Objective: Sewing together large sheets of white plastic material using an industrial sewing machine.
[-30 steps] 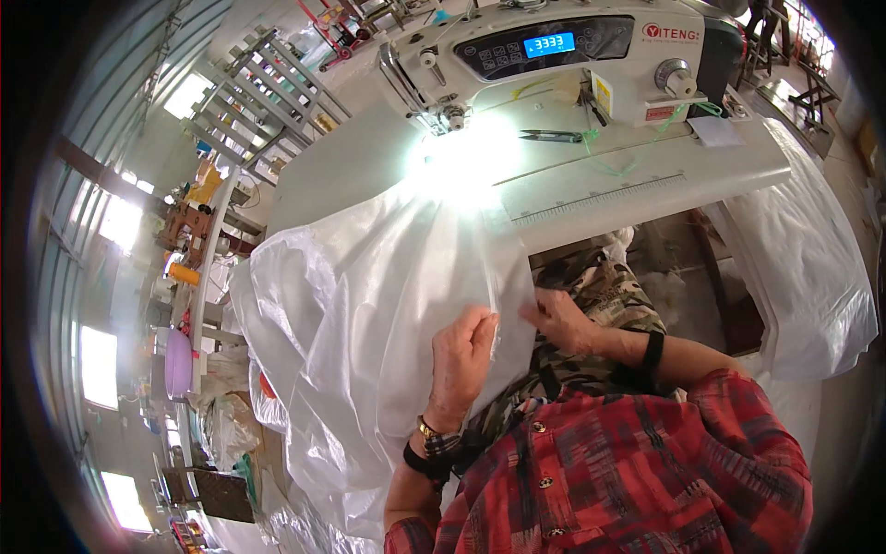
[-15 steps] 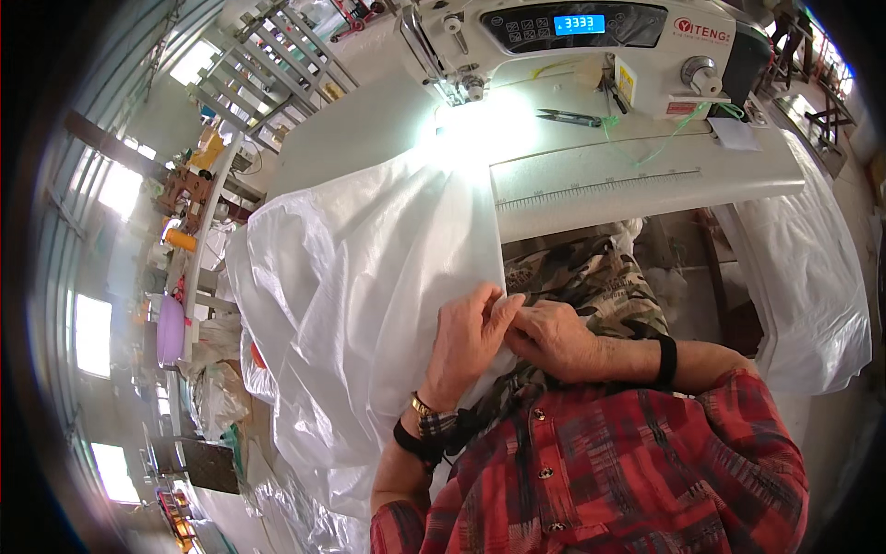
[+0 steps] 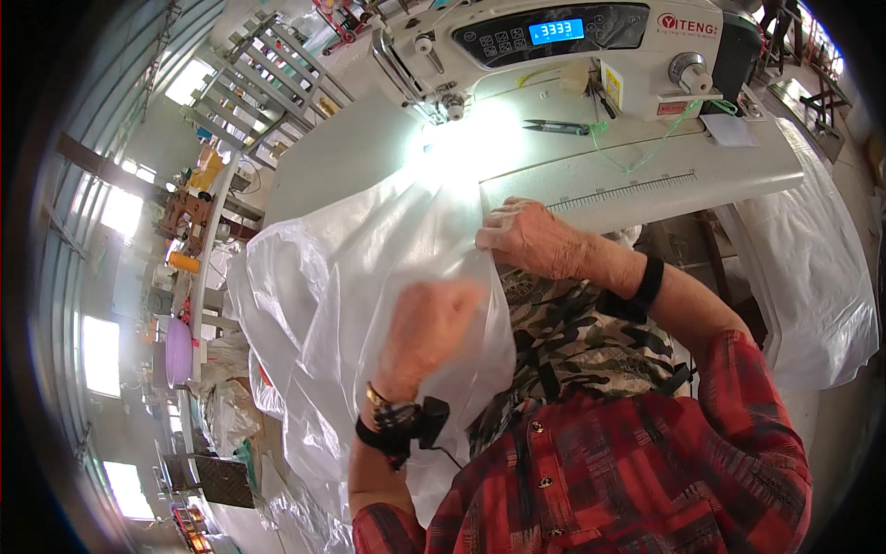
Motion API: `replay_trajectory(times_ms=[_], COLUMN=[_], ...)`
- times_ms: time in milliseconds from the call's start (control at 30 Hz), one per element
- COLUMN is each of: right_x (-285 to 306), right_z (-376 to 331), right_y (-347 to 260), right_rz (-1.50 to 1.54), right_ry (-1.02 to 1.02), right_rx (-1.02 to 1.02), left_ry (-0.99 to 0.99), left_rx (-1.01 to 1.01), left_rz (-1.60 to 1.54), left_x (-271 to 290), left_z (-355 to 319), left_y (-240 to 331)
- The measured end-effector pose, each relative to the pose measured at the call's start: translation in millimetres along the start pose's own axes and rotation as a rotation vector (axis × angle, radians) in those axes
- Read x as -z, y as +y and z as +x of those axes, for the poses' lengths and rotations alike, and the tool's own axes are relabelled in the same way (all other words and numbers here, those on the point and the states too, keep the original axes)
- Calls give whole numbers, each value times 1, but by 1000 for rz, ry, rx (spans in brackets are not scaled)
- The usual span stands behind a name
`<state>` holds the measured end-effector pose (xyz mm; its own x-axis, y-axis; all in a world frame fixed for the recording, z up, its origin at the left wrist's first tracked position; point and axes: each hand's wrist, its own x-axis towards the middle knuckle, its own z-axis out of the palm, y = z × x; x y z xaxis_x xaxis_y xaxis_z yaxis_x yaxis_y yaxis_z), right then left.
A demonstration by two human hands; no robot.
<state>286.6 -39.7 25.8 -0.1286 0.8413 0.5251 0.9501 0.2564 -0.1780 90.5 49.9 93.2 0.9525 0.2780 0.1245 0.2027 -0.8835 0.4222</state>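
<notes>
While bunched at frame centre, translucent white woven sack (image 3: 341,305) draped from the sewing table (image 3: 351,157) down over the lap, upper edge lifted toward the glare under the machine head. Left hand (image 3: 426,334) clenched into a fist, gathering the sack's near edge just below centre. Right hand (image 3: 531,238) right of centre, fingers curled and pinching the same edge where it meets the table's front lip. White industrial sewing machine (image 3: 572,46) along the top of the frame, thread snips (image 3: 556,126) lying on its bed just below the blue display. More white sacking (image 3: 812,277) hanging off the table at right. Likely risks: slick fabric slipping from the pinch and sliding off the lap toward lower left; edges misaligning, since the 2 grips sit apart; loose folds snagging near the needle area.
</notes>
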Motion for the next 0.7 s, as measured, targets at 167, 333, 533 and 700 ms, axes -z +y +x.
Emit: replay_trajectory(times_ms=[167, 333, 533, 700], right_x=[-7, -4, -6, -3], right_z=[-10, -9, -5, -4], right_y=[9, 13, 9, 10], right_rz=[296, 376, 297, 310], right_ry=[156, 132, 128, 101], right_rx=[-26, -7, 7, 10], left_ry=[368, 101, 366, 135], left_rx=[-37, 197, -108, -164], left_rz=[535, 649, 888, 654], left_x=[24, 25, 31, -28], left_z=[64, 91, 134, 137], left_y=[-62, -130, -127, -80])
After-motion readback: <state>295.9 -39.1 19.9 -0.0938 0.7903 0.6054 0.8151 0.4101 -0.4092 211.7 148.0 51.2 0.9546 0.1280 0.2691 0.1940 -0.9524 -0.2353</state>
